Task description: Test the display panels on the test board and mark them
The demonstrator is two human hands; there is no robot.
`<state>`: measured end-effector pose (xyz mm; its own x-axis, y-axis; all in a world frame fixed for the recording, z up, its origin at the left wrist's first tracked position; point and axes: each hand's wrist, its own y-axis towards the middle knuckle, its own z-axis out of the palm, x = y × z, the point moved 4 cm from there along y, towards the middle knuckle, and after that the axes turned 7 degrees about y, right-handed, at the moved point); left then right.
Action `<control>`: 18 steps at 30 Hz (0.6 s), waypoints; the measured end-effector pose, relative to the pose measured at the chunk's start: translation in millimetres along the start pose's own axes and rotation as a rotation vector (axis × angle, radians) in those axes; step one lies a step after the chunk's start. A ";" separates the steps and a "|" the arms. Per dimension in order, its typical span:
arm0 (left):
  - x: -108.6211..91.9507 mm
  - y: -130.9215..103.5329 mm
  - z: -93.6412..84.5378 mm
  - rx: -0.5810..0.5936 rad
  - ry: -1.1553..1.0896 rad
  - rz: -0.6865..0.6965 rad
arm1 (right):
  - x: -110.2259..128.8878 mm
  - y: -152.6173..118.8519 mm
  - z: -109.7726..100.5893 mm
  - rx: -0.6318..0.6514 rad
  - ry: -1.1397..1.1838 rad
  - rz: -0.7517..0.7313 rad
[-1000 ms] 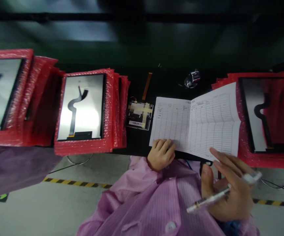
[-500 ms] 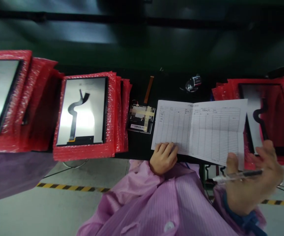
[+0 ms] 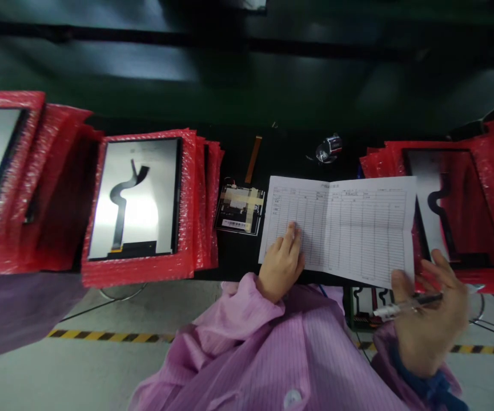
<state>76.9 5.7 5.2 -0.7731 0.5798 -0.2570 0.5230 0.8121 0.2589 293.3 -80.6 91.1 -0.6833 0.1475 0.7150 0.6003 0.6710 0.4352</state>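
A printed form with a ruled table and a centre fold lies at the table's front edge. My left hand rests on the form's lower left part, index finger stretched out over the rows and the other fingers partly bent. At the form's lower right corner, my right hand holds a clear pen lying across the palm. The thumb of this hand is close to the paper corner; whether it touches cannot be told. The other right fingers are raised and somewhat blurred.
Display panels on red bubble bags are stacked at left; another panel lies at right. Between them are a taped circuit module, an orange flex cable and a shiny roll. A purple sleeve shows at left.
My left hand has moved up onto the form and its index finger has straightened. My right hand with the pen has shifted slightly left. The whole view has moved a little.
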 end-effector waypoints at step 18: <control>-5.8 5.6 7.3 -0.128 0.181 -0.021 | -3.0 5.4 8.1 -0.124 0.129 -0.150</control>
<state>87.0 7.4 1.3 -0.8414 0.5320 -0.0952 0.4650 0.8025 0.3739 295.2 -71.5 87.0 -0.7146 -0.0465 0.6980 0.5482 0.5825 0.6001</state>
